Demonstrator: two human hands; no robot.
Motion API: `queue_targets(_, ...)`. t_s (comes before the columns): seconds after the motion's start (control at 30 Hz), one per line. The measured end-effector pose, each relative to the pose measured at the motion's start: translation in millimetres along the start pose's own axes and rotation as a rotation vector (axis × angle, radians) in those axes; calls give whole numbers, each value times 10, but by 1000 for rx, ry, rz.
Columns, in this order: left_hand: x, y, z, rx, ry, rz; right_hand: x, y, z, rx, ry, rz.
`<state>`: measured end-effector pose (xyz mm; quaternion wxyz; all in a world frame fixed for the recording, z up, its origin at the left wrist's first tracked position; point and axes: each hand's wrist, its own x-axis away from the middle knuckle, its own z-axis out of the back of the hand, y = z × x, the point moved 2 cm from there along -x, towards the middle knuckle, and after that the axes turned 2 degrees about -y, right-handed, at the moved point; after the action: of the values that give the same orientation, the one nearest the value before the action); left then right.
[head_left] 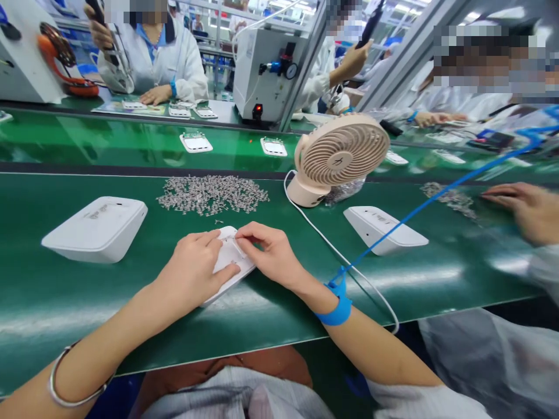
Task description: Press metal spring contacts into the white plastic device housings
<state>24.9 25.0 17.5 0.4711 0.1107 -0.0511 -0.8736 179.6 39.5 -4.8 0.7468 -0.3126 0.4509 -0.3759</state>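
A white plastic casing (226, 257) lies on the green bench in front of me, with slots and small openings on its upper face. My left hand (192, 267) grips it from the left, fingers across its far side and thumb on its near part. At the casing's far right, my right hand (273, 253) is closed in a pinch against the surface. Whatever sits between those fingertips is too small or hidden to name. Just beyond the casing spreads a pile of small metal parts (213, 194). A blue wrist strap (336, 308) circles my right wrist.
White wedge-shaped housings stand at left (96, 230) and right (386, 230). A beige fan (340, 160) trails a white cable (345, 256) across the bench. The strap's blue cord (419, 211) runs to the upper right. Behind, boards (195, 142) lie on a green strip; a co-worker's hand (530, 209) is right.
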Motion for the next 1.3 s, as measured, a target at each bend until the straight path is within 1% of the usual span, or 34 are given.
queue_targets(0.07,9,15,-4,17,-19,-26,-8,20,-2,46,-36,71)
queue_targets(0.13,21,29,-3,33,-11,-20,-25,45,-9,101,-83,131)
queue_targets(0.27,27,43,38,44,12,124,-90,88,-18,217,-152,196)
queue_targets(0.33,15,52,69,78,-32,169,-127,96,-20,258,-174,235)
queue_targets(0.4,-1,59,98,113,-76,184,-155,102,-26,304,-200,282)
queue_targets(0.53,-16,56,114,136,-95,194,-179,125,-43,387,-227,333)
queue_targets(0.73,-1,53,75,127,-97,180,-160,138,-63,419,-186,351)
queue_targets(0.9,5,44,57,121,-109,182,-149,137,-77,396,-142,331)
queue_targets(1.03,17,49,34,65,-127,152,-155,148,-86,413,-133,321)
queue_targets(1.17,39,67,45,-32,-167,139,-118,160,-61,424,-120,284)
queue_targets(1.3,53,84,61,-95,-180,132,-38,156,-13,332,-160,210)
